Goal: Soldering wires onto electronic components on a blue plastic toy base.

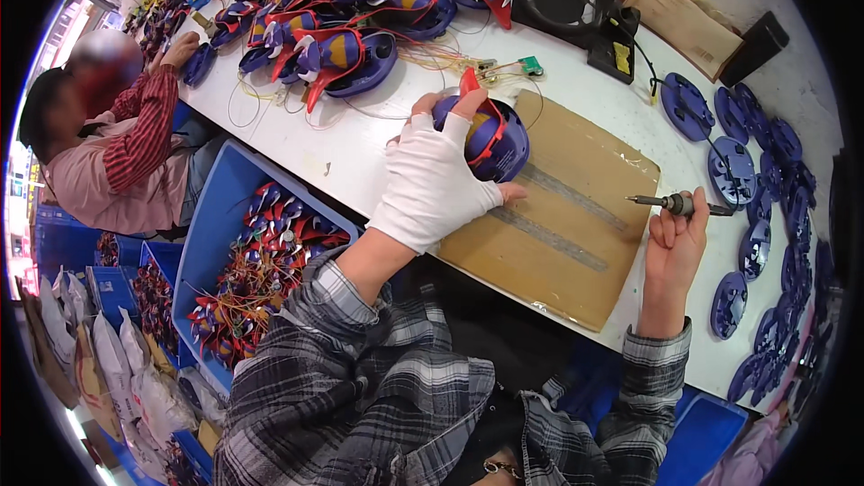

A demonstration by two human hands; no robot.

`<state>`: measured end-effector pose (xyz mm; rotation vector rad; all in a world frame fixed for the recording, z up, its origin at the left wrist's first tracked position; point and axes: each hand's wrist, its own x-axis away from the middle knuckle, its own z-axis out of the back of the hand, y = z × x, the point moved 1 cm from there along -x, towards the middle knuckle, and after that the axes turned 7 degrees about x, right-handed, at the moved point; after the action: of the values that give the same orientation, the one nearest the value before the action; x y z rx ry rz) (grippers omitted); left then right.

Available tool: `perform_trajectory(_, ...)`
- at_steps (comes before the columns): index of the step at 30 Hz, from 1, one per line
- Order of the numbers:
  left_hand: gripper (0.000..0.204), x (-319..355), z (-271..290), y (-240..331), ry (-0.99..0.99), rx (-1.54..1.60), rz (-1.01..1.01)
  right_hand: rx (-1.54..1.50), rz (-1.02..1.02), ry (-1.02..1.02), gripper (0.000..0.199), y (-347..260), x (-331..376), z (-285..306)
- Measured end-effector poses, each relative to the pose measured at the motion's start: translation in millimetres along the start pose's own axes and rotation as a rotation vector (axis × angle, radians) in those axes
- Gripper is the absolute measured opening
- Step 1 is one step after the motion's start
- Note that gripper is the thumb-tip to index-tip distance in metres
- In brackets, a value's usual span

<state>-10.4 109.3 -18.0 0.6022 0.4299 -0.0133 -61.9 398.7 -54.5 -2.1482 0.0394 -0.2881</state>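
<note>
My left hand (pixel 432 171), in a white fingerless glove, grips a rounded purple toy part (pixel 502 146) with red and yellow trim. The part is over the far left corner of a brown cardboard sheet (pixel 576 189). My bare right hand (pixel 673 247) is closed around a pen-shaped soldering iron (pixel 677 205). Its thin metal tip points left over the board's right edge, apart from the toy part. My palm and fingers hide part of the toy. Close behind it lies a small green circuit board (pixel 531 65) with thin wires.
Purple, red and yellow toy assemblies (pixel 346 54) pile up at the far left. A black fan unit (pixel 562 0) stands at the back. Purple oval shells (pixel 731 171) line the right side. A blue bin (pixel 211 216) holds wired parts. Another person (pixel 117 144) works at the left.
</note>
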Motion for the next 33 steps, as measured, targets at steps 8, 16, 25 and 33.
perform_trajectory(8, 0.088, -9.1, 5.9, -7.2, -0.166, 0.115, 0.159, 0.019, -0.005, 0.026, 0.022, -2.9, 3.1, -2.4)
perform_trajectory(16, 0.088, -28.6, 43.6, -25.3, 0.008, 0.625, 0.209, 0.002, -0.023, 0.064, 0.021, -2.6, 3.5, -4.4)
perform_trajectory(25, 0.088, -88.6, 111.6, -68.3, 0.435, 0.758, 0.140, -0.010, -0.047, 0.033, 0.019, -0.9, 0.7, -1.6)
perform_trajectory(33, 0.101, -110.2, 95.3, -123.4, 0.284, -0.306, 0.521, 0.028, -0.067, 0.036, 0.021, -0.1, 1.2, -2.4)
